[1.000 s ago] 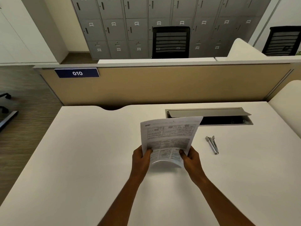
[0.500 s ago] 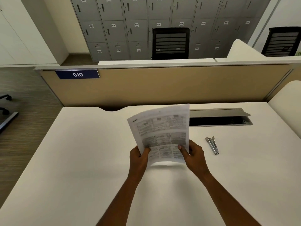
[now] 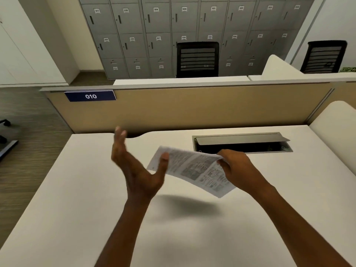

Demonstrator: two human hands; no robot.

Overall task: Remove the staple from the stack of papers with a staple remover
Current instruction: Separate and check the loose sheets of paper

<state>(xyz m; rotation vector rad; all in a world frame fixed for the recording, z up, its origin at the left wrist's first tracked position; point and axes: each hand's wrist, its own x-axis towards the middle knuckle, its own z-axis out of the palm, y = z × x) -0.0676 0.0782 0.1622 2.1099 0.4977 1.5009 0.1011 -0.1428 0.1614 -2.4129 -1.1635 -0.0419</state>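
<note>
Fingers of the right hand point(image 3: 238, 169) clamp the stack of papers point(image 3: 190, 168), its long axis pointing left at the left hand point(image 3: 134, 170), fingers spread.

Stack of papers point(image 3: 192, 170): thin white printed paper, matt. Desk top point(image 3: 77, 189): smooth, off-white, matt, laminate look. Cable-box flap point(image 3: 240, 139): grey metal, dull sheen. Partition point(image 3: 192, 108): beige, matt. Lockers point(image 3: 154, 45): grey painted metal, satin. Floor point(image 3: 28, 160): wood-grain, matt.
</note>
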